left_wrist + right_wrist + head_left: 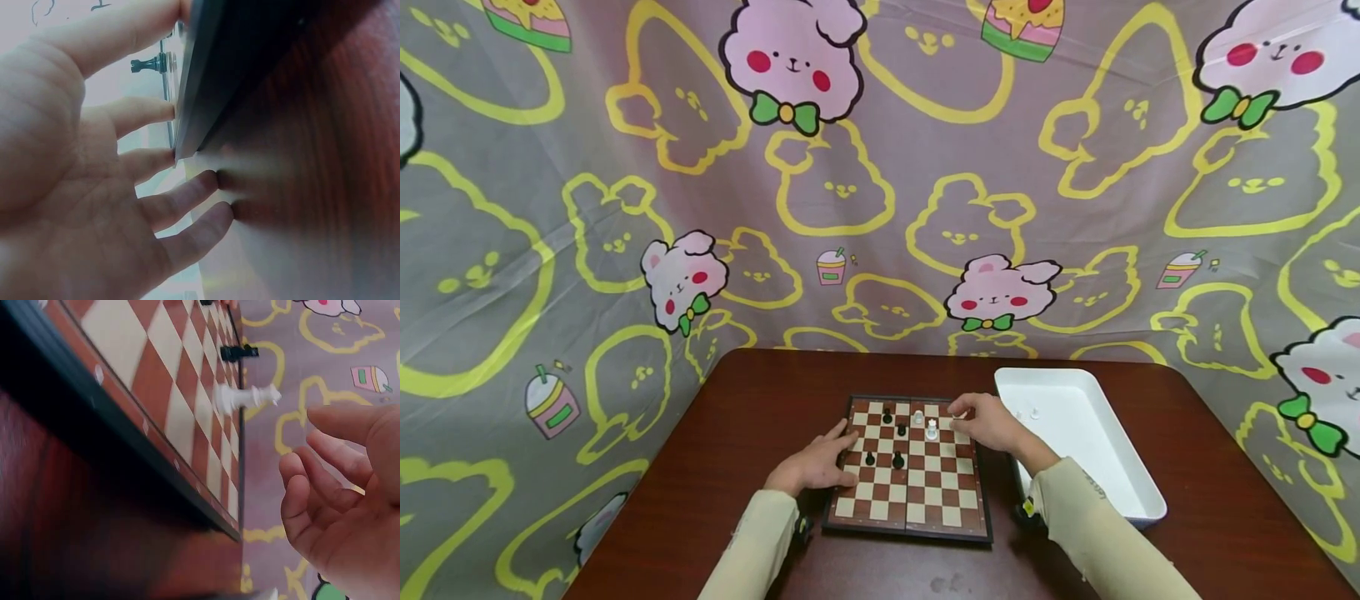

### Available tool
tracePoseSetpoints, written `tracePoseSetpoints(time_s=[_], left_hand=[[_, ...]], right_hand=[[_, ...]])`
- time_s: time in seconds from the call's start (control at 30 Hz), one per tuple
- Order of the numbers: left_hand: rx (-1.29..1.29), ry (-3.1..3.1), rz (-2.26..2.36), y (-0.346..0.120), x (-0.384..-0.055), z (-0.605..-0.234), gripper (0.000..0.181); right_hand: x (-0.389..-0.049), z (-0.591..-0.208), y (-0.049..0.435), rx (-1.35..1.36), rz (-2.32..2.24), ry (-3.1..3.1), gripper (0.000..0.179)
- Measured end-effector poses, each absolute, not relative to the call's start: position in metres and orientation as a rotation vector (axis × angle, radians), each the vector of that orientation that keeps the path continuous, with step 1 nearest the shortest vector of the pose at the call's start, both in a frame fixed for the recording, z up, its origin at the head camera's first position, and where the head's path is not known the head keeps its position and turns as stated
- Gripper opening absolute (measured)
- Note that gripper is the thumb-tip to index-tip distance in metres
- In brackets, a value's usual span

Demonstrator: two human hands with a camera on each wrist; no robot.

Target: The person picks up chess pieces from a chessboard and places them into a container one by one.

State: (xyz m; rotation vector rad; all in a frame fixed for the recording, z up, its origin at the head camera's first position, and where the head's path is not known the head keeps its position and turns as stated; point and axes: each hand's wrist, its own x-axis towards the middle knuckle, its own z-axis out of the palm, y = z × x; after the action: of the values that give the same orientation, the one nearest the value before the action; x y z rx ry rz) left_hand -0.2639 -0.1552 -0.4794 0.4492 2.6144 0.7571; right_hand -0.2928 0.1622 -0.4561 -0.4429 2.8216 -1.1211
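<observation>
A brown-and-cream chessboard (pixel 925 492) with a dark rim lies on the table. My left hand (pixel 816 462) rests at its left edge, fingers spread; in the left wrist view, that hand (pixel 94 162) touches the rim with some fingertips and the table with others. Over the board's far right part is my right hand (pixel 992 423). In the right wrist view this hand (pixel 344 487) has bent fingers, thumb apart, and nothing visible between them. Nearest to it stands a white chess piece (pixel 932 430), beside another white piece (pixel 918 417). Several black pieces, one a black piece (pixel 898 460), stand farther left.
Right of the board, a white tray (pixel 1120 454) holds small white pieces (pixel 1034 413) near its left wall, partly behind the right hand. The brown table (pixel 760 383) ends against a patterned cloth (pixel 880 250) at the back and sides.
</observation>
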Motion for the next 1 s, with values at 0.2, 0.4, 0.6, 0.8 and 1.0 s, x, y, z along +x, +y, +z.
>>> tracePoseSetpoints(time_s=[0.2,0.4,0.6,0.8,1.0], left_hand=[[0.444,2.611,0.761,-0.155,-0.265,-0.479,0.075],[0.432,2.605,0.758,-0.155,-0.265,-0.480,0.075],[0.432,2.608,0.750,-0.155,-0.264,-0.480,0.076],[0.439,2.613,0.734,-0.154,-0.264,-0.480,0.077],[0.434,2.613,0.754,-0.155,-0.263,-0.479,0.076]], right_hand=[[-0.295,-0.468,0.149,-0.355,-1.168,2.835,0.016],[-0.296,-0.478,0.145,-0.324,-1.192,2.840,0.015],[-0.299,-0.486,0.141,-0.366,-1.167,2.845,0.016],[-0.300,-0.491,0.137,-0.419,-1.145,2.834,0.019],[-0.300,-0.490,0.134,-0.468,-1.119,2.852,0.019]])
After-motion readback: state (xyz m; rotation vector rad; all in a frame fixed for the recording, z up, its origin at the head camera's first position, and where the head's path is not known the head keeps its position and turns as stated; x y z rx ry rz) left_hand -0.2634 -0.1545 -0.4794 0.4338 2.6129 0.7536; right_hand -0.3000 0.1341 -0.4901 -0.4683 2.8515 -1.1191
